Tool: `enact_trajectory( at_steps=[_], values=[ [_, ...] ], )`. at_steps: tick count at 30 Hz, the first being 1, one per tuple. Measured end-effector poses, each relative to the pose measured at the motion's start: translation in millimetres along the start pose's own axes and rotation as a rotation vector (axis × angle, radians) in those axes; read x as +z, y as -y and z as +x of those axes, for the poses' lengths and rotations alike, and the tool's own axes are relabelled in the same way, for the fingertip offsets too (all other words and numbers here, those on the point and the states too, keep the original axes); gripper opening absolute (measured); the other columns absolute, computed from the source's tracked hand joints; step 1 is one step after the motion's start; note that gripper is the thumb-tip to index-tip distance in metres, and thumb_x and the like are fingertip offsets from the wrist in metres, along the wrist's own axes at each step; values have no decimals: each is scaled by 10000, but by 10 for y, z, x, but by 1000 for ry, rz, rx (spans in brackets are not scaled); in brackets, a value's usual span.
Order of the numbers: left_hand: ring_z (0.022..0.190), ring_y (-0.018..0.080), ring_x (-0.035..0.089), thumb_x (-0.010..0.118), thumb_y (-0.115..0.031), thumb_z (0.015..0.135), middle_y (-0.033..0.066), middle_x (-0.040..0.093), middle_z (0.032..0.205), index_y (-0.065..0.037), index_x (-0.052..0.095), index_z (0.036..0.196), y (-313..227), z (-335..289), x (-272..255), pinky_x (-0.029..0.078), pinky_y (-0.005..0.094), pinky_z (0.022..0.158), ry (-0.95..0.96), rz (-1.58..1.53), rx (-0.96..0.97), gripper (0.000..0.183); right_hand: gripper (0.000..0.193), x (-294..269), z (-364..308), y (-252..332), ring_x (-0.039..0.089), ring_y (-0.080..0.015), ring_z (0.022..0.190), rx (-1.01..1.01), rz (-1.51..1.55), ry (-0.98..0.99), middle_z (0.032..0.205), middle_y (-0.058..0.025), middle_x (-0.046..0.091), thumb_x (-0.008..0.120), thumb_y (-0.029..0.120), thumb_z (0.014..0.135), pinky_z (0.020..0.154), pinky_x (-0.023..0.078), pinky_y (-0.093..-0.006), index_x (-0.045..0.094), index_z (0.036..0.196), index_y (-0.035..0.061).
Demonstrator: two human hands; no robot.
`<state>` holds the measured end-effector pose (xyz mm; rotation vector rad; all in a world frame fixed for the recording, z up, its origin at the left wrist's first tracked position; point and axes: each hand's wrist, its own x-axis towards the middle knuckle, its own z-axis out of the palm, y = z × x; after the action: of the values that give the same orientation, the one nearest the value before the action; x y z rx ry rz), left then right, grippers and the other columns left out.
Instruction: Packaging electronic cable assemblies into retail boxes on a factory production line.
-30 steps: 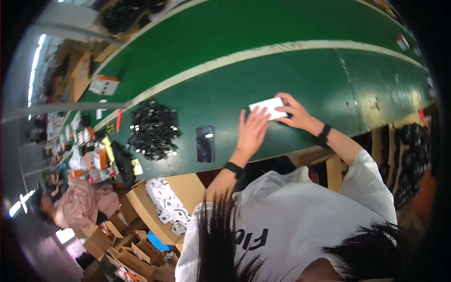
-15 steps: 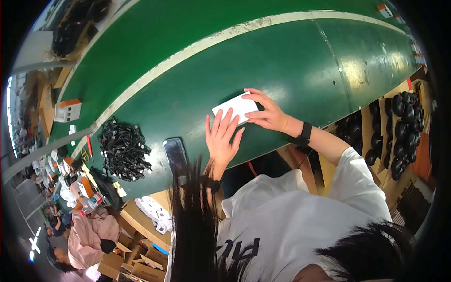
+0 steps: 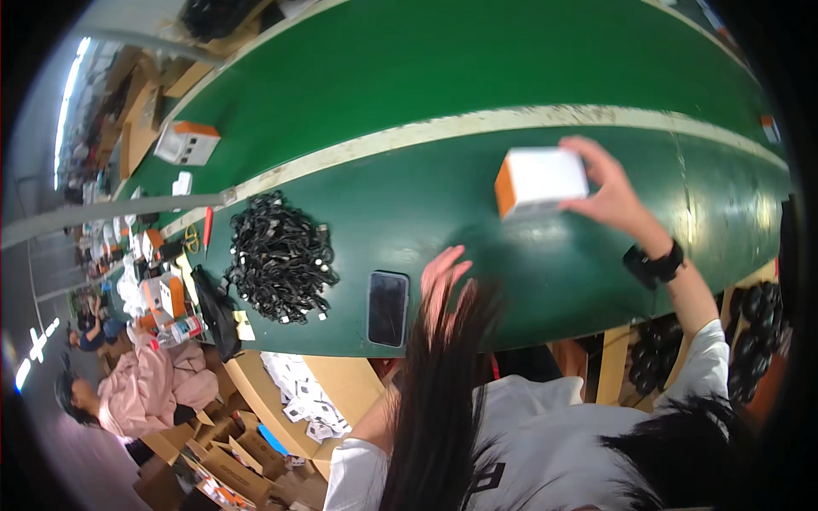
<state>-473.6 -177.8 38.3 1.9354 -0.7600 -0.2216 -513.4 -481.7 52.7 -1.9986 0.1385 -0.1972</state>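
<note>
A small white box with an orange side (image 3: 545,180) is gripped at its right end by my right hand (image 3: 601,187), the thumb below and the fingers over the top edge. It appears to be held above the green table (image 3: 409,217), near the pale strip. Lower left of the box, my left hand (image 3: 445,277) has its fingers apart and holds nothing; dark hair covers part of it. A dark phone (image 3: 388,308) lies just left of that hand. Further left sits a heap of black cables (image 3: 281,255) with light plugs.
Another white and orange box (image 3: 187,143) stands far left. A red pen-like tool (image 3: 207,230) and yellow scissors (image 3: 192,239) lie beyond the cables. Below the table edge is a carton of small white parts (image 3: 302,396). A person in pink (image 3: 153,383) is at the lower left.
My right hand has carried the box to the right and turned it so its orange side shows. My left hand has come off the box. The head view has shifted.
</note>
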Motion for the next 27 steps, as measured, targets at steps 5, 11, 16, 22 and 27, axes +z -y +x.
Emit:
enact_trajectory(
  at_steps=[5, 11, 16, 22, 27],
  values=[
    [1022, 257, 509, 540, -10, 809, 146, 527, 1107, -13, 545, 983, 342, 141, -1020, 391, 352, 891, -243, 168, -113, 174, 605, -681, 1384, -378, 456, -183, 1113, -107, -162, -241, 1224, -39, 450, 725, 46, 660, 885, 452, -314, 472, 1207, 106],
    [885, 115, 534, 557, -135, 842, 40, 592, 930, -53, 568, 926, 1164, 263, -2862, 425, 241, 724, -825, -85, -358, 118, 432, -1428, 2074, -1376, 487, -174, 1074, -91, -574, -456, 1156, -73, 540, 696, 222, 735, 927, 360, -287, 563, 1124, 89],
    [922, 131, 525, 571, -256, 828, 34, 578, 987, -58, 561, 1028, 2095, 643, -4400, 422, 275, 734, -804, 52, -669, 282, 426, -1590, 1849, -1834, 400, -265, 1203, 96, -648, -443, 1257, -156, 463, 640, 196, 783, 995, 303, -343, 530, 1184, 100],
    [1003, 323, 538, 570, -369, 800, 177, 580, 1071, -26, 516, 1154, 3706, 1479, -5291, 409, 340, 880, -490, 762, -580, 496, 375, -1450, 1441, -1728, 328, -294, 1251, 17, -1055, -530, 1346, -162, 345, 548, 106, 840, 1031, 255, -355, 479, 1208, 80],
    [1186, 366, 391, 556, -518, 763, 277, 411, 1251, -75, 433, 1254, 4558, 2066, -5607, 321, 461, 977, 310, 1164, -763, 673, 427, -550, 999, -1156, 293, -263, 1278, 127, -939, -334, 1374, -128, 314, 515, 9, 816, 1046, 235, -359, 438, 1229, 80]
  ],
)
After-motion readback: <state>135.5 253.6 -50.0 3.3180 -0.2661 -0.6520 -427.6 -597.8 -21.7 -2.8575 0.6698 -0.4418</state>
